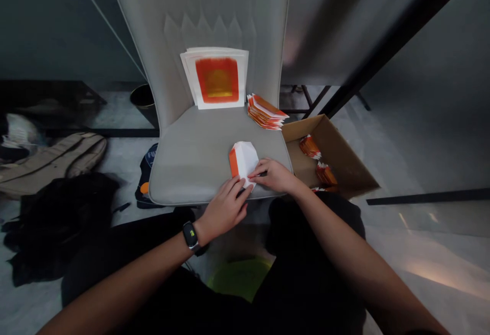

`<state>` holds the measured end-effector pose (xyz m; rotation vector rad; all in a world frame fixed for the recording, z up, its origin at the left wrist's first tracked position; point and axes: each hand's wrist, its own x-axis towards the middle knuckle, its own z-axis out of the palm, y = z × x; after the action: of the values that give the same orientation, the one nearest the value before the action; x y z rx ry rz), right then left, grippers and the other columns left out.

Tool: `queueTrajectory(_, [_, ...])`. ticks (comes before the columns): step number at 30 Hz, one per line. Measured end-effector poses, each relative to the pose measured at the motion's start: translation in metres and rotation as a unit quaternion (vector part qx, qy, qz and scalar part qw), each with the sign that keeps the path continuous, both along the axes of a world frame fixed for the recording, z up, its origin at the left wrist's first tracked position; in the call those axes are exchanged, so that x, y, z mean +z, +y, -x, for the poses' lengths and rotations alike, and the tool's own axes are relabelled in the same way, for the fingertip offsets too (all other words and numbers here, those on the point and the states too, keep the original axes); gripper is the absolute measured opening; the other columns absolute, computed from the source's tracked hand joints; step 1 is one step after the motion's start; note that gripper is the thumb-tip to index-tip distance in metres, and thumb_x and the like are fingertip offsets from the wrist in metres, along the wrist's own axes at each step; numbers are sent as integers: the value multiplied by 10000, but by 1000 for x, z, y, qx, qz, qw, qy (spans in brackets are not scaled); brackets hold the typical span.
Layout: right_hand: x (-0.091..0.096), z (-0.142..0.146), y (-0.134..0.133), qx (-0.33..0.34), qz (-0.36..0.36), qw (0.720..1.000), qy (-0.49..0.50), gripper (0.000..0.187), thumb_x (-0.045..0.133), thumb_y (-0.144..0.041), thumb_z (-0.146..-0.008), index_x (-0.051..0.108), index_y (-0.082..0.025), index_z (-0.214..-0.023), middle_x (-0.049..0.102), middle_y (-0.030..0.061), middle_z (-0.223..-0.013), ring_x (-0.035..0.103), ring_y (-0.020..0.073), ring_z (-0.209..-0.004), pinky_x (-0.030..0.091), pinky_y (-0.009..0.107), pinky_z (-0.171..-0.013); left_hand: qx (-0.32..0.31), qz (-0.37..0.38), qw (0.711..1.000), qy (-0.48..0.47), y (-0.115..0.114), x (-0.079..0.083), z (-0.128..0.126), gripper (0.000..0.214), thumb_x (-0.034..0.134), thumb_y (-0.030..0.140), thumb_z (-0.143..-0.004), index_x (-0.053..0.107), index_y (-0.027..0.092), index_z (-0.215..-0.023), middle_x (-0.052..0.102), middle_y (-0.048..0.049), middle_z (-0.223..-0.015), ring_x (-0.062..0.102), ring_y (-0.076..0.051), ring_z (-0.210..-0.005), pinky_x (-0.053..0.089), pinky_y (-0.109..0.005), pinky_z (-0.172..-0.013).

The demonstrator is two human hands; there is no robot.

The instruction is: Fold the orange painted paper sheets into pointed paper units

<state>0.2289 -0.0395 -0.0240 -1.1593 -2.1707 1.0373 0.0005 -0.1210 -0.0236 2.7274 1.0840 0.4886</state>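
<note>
A partly folded sheet of paper (245, 157), white with an orange strip on its left side, lies near the front of the grey chair seat (191, 171). My left hand (225, 206) holds its near end, thumb and fingers at the bottom edge. From the right, my right hand (276, 175) pinches the paper's lower right edge with its fingertips. Behind them, a stack of flat white sheets with an orange and gold square (219, 80) leans on the backrest. To its right sits a pile of folded orange and white papers (265, 112).
Right of the chair stands an open cardboard box (344, 159) with several bundles of folded orange paper (310, 147). On the floor at left lie a beige bag (57, 159) and black cloth (72, 222). A dark bin (143, 97) stands behind. Below me is a green stool (241, 276).
</note>
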Motion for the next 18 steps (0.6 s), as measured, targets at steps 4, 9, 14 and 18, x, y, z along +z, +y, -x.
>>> queueTrajectory(4, [-1,1,-3,-46,28,999,6,189,826,-176,-798,813,-208,-984,712,44,-899,636,167,-812,499,307,-782,-15,9,1000,9,1,3,3,523,576,181,-937,500,160,-1454,524,-187,-1454,443,-352,-1421,441,-573,-1146])
queueTrajectory(9, [-1,2,-4,-63,24,998,-7,234,840,-166,-781,791,-182,-1010,683,54,-929,629,159,-805,508,303,-778,-14,15,999,34,0,5,2,561,594,175,-922,487,156,-1472,513,-192,-1461,448,-361,-1409,443,-559,-1143])
queueTrajectory(14, [9,3,-24,-72,-79,992,-67,220,756,-228,-884,774,-192,-1100,703,102,-1021,655,240,-973,525,411,-909,-11,18,999,46,0,4,2,565,600,177,-905,504,159,-1461,501,-190,-1486,430,-366,-1429,425,-561,-1157])
queueTrajectory(18, [19,3,-59,-44,-215,968,-125,276,598,-223,-978,747,-222,-1210,695,139,-1280,571,331,-1285,424,566,-1097,-8,25,999,28,0,2,1,598,589,170,-898,484,177,-1487,498,-176,-1508,408,-349,-1456,406,-562,-1176])
